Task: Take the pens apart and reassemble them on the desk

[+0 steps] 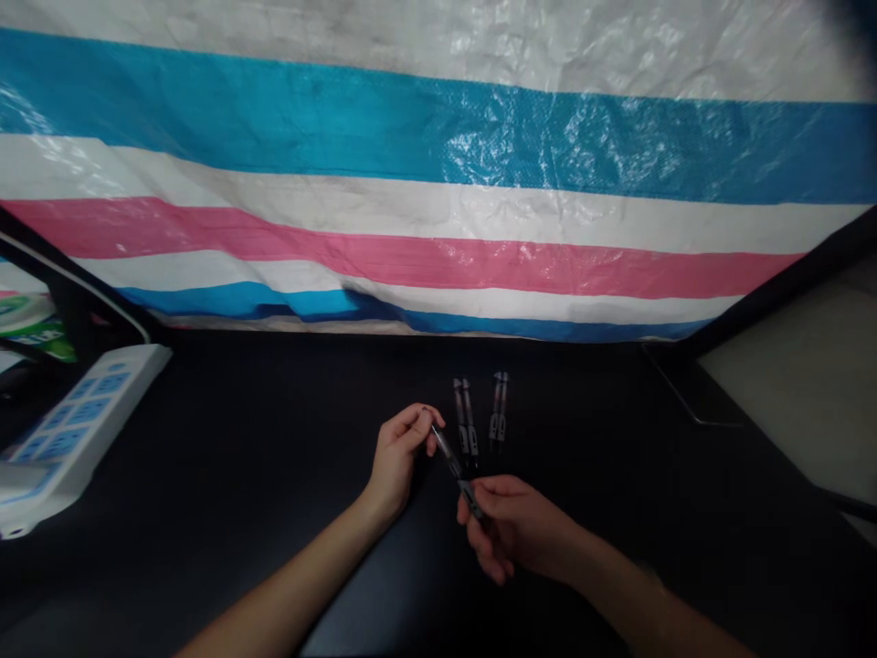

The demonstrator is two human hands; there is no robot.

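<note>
A dark pen [448,451] with a clear barrel and a grey clip end slants between my two hands, above the black table. My left hand [403,446] pinches its upper tip between thumb and fingers. Around the clip end, my right hand [511,521] is closed, thumb on top. Just beyond the hands lie a pair of similar pens [465,416] side by side and, to their right, a second pair of pens [499,408]. Both pairs point away from me with their clips nearer.
A white power strip [86,425] with blue sockets lies on the black table [239,439] at the left. Striped plastic sheeting [438,210] hangs across the back. A green and white package [34,324] sits at far left; a dark frame [692,388] stands right.
</note>
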